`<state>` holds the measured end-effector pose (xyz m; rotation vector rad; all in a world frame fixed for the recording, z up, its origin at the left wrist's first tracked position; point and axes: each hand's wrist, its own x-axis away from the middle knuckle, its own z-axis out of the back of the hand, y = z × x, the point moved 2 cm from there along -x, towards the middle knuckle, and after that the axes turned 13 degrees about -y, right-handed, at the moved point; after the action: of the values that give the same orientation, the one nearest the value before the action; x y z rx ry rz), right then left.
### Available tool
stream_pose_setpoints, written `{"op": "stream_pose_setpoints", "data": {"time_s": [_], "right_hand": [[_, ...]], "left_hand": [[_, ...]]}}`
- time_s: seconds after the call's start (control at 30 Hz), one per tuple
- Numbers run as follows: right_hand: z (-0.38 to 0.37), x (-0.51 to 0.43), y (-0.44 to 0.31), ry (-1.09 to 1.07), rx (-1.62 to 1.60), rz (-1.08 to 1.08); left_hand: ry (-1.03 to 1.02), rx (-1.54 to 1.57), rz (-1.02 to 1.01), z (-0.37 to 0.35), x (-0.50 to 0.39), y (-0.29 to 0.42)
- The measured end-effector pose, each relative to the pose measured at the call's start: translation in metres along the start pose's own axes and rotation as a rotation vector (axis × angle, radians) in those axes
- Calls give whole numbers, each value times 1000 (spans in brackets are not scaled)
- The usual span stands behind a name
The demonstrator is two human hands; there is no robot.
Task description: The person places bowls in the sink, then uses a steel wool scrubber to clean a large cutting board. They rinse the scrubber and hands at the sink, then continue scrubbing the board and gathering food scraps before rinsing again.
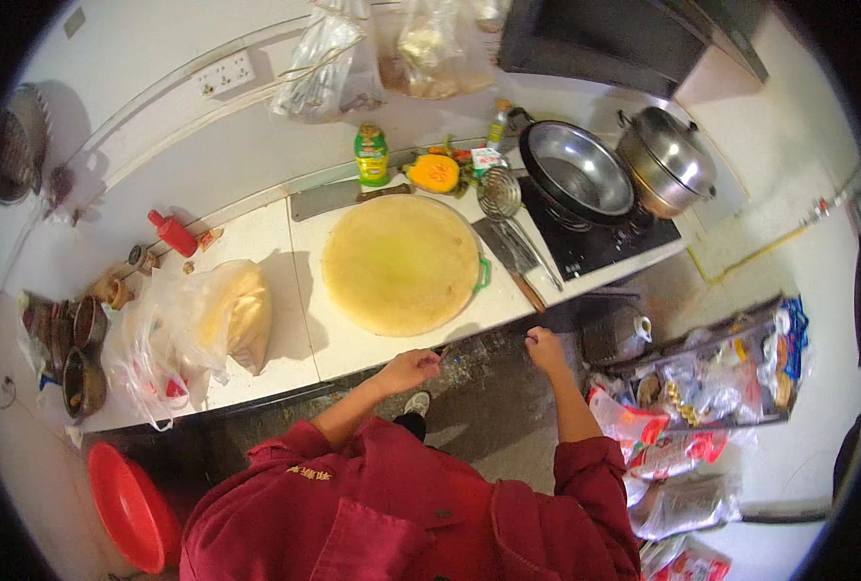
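Note:
My left hand hangs just off the counter's front edge, fingers loosely curled and nothing visible in it. Farther right, my right hand is curled into a loose fist beyond the edge, below the wooden handle of a cleaver. Neither hand touches the counter. Before me lies a thick round chopping board with a green handle at its right side. Behind it lies a second cleaver with a dark handle. A slotted skimmer rests beside the nearer cleaver.
A cut pumpkin and a green-capped bottle stand along the wall. Right are a wok on a black cooktop and a lidded steamer pot. A plastic bag sits left; a red basin stands below.

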<state>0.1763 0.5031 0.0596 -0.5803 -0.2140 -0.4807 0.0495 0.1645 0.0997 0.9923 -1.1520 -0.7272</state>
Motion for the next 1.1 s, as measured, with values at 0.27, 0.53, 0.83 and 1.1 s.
{"op": "stream_pose_setpoints", "data": {"time_s": [0.27,0.53,0.83,1.1], "right_hand": [[7,-115,12,51,357,-198],[7,-164,8,28,472,-141],[8,-174,-9,-47,77,-266],[25,-121,-17,-55,-339,-71]], "left_hand": [[157,-134,-4,71,-31,1],[289,17,96,69,-27,-34],[287,83,68,36,-37,-30],[201,29,43,31,-60,-12]]}}
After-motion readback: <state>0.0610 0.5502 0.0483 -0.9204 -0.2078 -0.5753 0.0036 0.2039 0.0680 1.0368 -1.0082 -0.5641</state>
